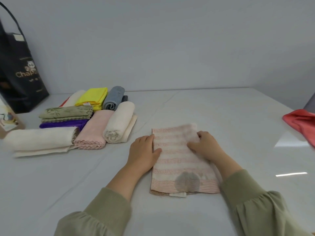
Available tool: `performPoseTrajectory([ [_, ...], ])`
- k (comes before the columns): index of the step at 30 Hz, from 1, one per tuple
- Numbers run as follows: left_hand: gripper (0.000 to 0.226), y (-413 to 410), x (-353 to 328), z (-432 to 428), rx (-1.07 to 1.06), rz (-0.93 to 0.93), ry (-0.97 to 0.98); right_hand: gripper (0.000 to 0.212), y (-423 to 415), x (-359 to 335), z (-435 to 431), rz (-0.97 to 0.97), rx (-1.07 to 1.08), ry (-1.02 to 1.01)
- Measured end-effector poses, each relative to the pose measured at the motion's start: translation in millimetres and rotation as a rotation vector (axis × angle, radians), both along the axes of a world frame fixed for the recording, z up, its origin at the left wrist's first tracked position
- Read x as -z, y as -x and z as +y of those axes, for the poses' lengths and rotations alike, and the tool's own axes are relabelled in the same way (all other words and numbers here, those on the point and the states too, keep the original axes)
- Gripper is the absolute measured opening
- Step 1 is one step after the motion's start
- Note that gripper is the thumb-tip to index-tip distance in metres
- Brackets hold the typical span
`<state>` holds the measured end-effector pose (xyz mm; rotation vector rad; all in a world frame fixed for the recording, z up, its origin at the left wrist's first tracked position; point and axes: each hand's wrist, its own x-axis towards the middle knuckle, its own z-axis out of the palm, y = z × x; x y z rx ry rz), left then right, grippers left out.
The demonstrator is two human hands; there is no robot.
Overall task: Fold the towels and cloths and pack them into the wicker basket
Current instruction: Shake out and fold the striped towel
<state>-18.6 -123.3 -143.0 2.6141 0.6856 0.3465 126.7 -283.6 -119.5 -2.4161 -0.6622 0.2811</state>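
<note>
Pink striped towel [179,160], folded into a long strip, lying flat on the counter [230,120] near its front middle, with the left hand [142,154] resting at the left edge, fingers [147,139] straight and together, thumb on top, the right hand [207,145] gripping the far right corner with curled fingers, and folded cloths [88,120] grouped well apart at left.

A black carrier bag [18,74] stands far left on the white table [221,116], a bird-printed box [8,120] beside it.

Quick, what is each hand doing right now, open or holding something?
Left hand: open, flat on the pink striped towel.
Right hand: fingers curled, gripping that towel.
</note>
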Motion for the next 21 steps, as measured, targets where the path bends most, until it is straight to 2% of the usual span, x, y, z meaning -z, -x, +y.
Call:
performPoseTrajectory([
  [3, 0.039, 0, -6, -1, -0.023, -0.063, 0.08, 0.018, 3, -8, -7, 0.311, -0.024, -0.372],
  [5, 0.049, 2, -10, -1, -0.052, -0.055, 0.143, 0.024, 6, -12, -11, 0.564, -0.086, -0.584],
  [8, 0.074, 3, -14, -1, -0.079, -0.062, 0.2, 0.029, 8, -16, -13, 0.703, -0.177, -0.754],
  [10, 0.083, 4, -19, 0, -0.09, -0.139, 0.423, 0.031, 9, -18, -15, 0.749, -0.222, -0.835],
  [12, 0.09, 7, -25, 4, -0.081, -0.229, 0.798, 0.035, 11, -21, -17, 0.78, -0.249, -0.891],
  [13, 0.09, 8, -25, 8, -0.062, -0.263, 0.965, 0.038, 11, -22, -18, 0.788, -0.259, -0.907],
  [14, 0.08, 9, -24, 12, -0.037, -0.283, 1.099, 0.039, 11, -23, -19, 0.794, -0.258, -0.914],
  [16, 0.038, 12, -27, 12, -0.02, -0.273, 1.179, 0.036, 10, -23, -19, 0.749, -0.227, -0.858],
  [17, 0.022, 14, -30, 10, -0.04, -0.244, 1.122, 0.029, 9, -23, -19, 0.663, -0.194, -0.774],
  [19, 0.01, 16, -32, 6, -0.098, -0.228, 0.903, 0.01, 7, -22, -21, 0.413, -0.123, -0.533],
  [21, 0.006, 16, -31, 6, -0.128, -0.274, 0.761, 0.014, 3, -22, -23, 0.278, -0.102, -0.362],
])
